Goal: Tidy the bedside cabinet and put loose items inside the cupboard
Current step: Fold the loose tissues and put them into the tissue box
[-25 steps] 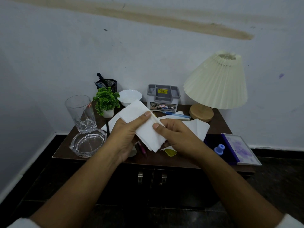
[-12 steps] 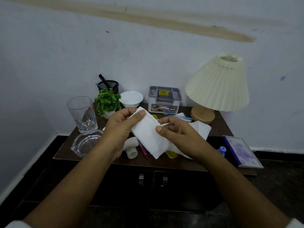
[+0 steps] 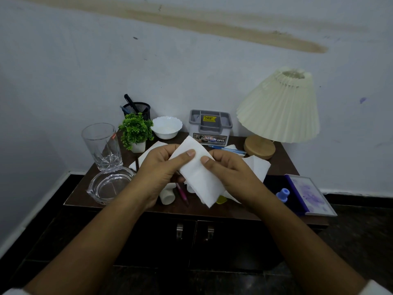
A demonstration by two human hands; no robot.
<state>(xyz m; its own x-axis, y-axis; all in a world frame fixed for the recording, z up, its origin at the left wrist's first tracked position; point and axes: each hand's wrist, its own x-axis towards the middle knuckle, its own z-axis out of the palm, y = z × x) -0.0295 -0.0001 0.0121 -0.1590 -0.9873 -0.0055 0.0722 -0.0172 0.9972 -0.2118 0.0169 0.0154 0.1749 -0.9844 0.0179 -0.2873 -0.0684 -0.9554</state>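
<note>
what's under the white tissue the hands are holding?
Below the folded white tissue, pinched by left hand and right hand: a pink pen, small white cylinder, part of a yellow scrap, more white paper sheets on the dark wooden cabinet. Anything else beneath is covered.

Both hands, left (image 3: pixel 158 169) and right (image 3: pixel 231 173), pinching a folded white tissue (image 3: pixel 198 173) above the cluttered bedside cabinet (image 3: pixel 78 194).

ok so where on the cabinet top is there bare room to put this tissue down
Best bare patch: the right rear of the cabinet top, bordered by the lamp base, the loose tissues and the purple board. The middle, under the left hand and right hand, is crowded with pens and tissues; the glass and ashtray fill the left.
</note>
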